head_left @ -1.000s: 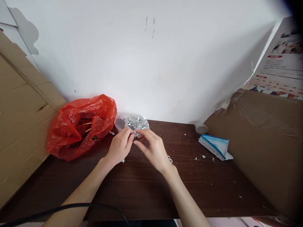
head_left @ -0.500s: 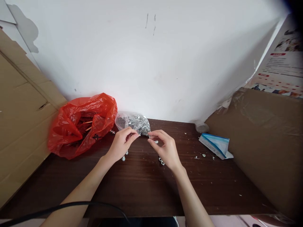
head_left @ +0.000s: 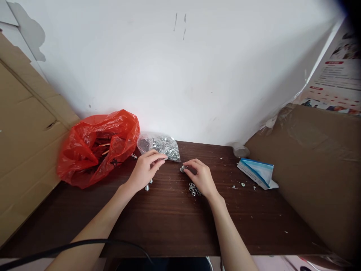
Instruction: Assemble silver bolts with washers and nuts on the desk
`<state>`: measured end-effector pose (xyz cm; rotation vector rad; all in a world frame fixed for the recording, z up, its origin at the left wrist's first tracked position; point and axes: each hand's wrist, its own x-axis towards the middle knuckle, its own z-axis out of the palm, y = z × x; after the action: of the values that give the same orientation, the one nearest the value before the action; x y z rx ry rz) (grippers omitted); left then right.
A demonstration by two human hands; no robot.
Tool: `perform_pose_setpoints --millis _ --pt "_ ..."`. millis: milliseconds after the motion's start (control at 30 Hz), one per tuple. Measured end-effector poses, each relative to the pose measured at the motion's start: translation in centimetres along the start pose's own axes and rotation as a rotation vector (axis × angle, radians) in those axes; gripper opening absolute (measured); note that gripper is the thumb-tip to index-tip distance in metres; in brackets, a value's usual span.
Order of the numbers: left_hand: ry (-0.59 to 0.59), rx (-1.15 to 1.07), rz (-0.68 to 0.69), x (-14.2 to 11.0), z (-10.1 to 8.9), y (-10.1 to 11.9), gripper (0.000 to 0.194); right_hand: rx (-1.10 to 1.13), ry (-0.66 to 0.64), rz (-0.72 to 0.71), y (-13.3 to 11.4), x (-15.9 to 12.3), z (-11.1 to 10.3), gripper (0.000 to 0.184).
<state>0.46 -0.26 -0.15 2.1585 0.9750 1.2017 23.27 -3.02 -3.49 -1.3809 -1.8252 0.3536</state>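
My left hand is closed in a pinch in front of the clear bag of small metal fasteners. A thin metal piece shows at its fingertips, too small to name. My right hand has its thumb and fingertips closed on a washer at the table's middle; whether more washers lie under it I cannot tell. Just below that hand lies a cluster of several hex nuts. Beneath my left hand are two bolts, partly hidden by it.
A red plastic bag with copper-coloured pieces stands at the left. Cardboard walls border both sides. A blue-and-white packet and a clear round container lie at the right. A black cable crosses the near left.
My right hand has moved slightly right and down, from pinching in the air to the washer on the table. More of the nuts now show. My left hand has hardly moved.
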Motion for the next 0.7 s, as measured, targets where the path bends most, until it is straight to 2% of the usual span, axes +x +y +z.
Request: perform_pose_setpoints --millis 167,400,700 --pt "-0.081 0.105 0.018 -0.16 -0.08 -0.03 0.014 -0.054 0.022 0.009 0.08 0.0 0.01 0.018" --pt "-0.291 0.334 0.131 -0.37 -0.25 -0.53 0.01 -0.022 0.013 0.025 0.11 0.03 0.21 0.017" --pt "-0.416 0.431 0.111 -0.42 -0.22 -0.84 0.011 0.002 0.006 0.023 0.11 -0.03 0.41 0.015"
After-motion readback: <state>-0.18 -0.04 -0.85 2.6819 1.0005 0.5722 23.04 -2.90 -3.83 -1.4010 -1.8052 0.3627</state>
